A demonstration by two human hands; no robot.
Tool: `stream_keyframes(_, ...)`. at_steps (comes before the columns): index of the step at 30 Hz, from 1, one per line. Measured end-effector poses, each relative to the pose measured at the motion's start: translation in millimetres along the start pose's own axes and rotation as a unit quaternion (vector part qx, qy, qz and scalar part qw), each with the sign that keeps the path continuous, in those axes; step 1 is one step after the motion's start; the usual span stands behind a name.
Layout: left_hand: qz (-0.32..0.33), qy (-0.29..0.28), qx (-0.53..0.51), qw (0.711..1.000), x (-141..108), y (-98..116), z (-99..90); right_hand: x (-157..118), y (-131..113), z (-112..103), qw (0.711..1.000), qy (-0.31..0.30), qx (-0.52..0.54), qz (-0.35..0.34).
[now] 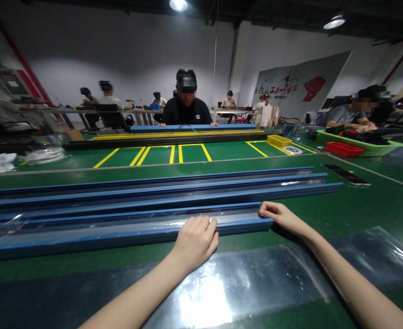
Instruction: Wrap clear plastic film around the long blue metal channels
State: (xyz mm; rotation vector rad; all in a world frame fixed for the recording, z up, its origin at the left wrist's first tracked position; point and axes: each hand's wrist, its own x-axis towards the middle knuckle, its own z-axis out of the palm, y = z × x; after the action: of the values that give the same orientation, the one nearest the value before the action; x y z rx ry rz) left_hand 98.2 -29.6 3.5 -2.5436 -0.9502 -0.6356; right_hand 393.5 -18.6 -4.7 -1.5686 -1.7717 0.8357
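Note:
The nearest blue channel (119,238) lies across the green table, with clear plastic film (177,224) inside it. My left hand (197,237) rests on the channel's near edge, its fingers curled over the film; whatever they hold is hidden. At the channel's right end, my right hand (279,216) has its thumb and fingers pinched together at the corner; what is between them is too small to make out. Just beyond lie several more blue channels (187,196). A wide sheet of clear plastic (249,278) spreads over the table under my forearms.
Across the table (222,162), a person in black (186,109) has both hands on another blue channel (222,127). A phone (346,174) lies at the right, near a red tray (343,149), a green bin (376,148) and a yellow basket (278,141). Other people sit farther back.

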Motion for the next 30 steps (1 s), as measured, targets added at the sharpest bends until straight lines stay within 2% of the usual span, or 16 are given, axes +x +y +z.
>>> stream_keyframes(30, -0.004, -0.007, -0.005, 1.0, 0.9, 0.3, -0.4, 0.0, 1.0, -0.8, 1.0, -0.013, 0.014, 0.0)
